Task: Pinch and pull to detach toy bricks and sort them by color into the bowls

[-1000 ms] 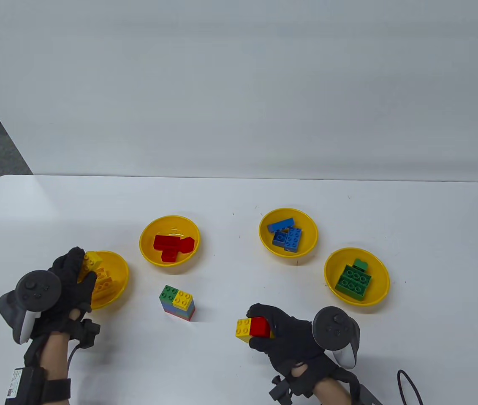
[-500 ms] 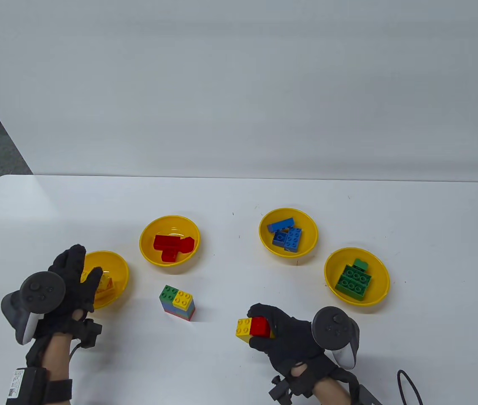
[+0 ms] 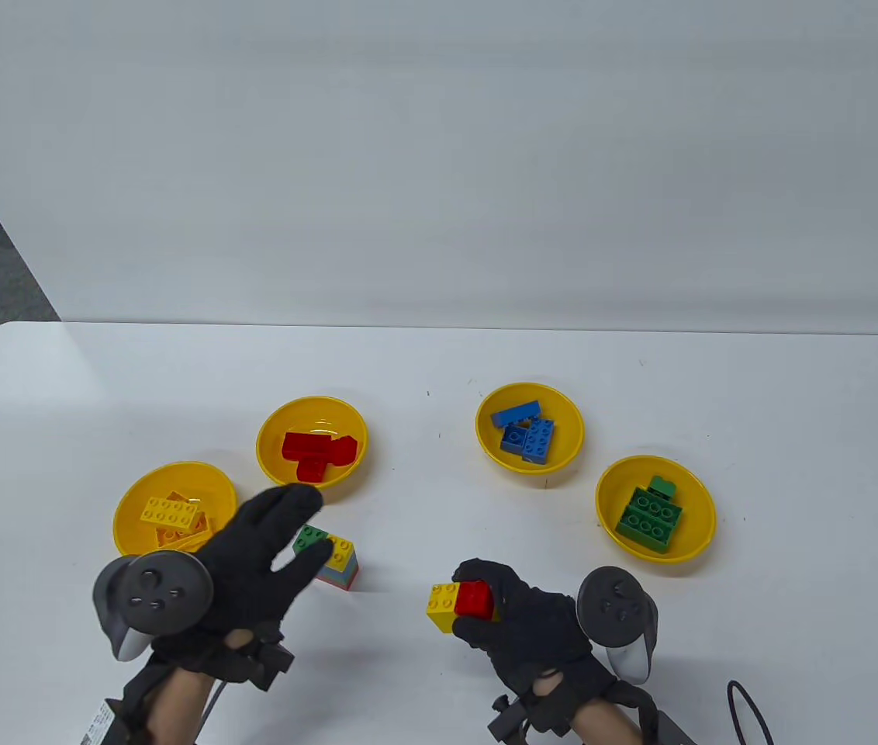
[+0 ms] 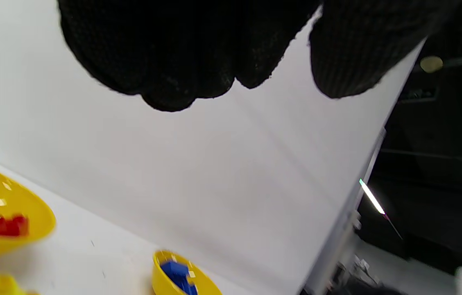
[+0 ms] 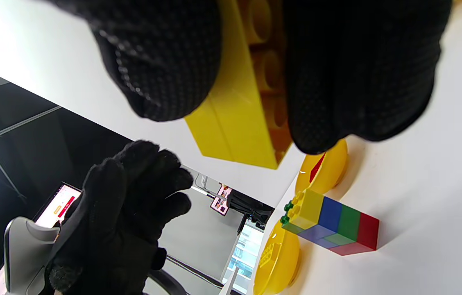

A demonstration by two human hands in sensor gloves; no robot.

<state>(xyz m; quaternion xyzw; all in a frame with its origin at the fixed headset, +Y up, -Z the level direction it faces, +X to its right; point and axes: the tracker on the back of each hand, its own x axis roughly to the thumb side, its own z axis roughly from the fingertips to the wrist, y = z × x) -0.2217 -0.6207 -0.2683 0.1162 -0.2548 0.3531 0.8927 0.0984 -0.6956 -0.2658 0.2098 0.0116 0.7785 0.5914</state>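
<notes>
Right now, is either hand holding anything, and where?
The right hand grips a yellow-and-red brick piece by its red end; the left hand holds nothing.

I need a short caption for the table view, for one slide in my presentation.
Left hand open above the mixed brick stack; right hand holds a yellow-and-red brick pair between four colour-sorted bowls.

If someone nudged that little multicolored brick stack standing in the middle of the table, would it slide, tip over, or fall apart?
The brick stack looks like rigid plastic in several pressed-together layers, so it would probably move as one stiff piece. It stands on a flat base on the smooth table, so a low push would likely slide it. It is fairly tall for its base, so a push near the top might tip it.
</notes>
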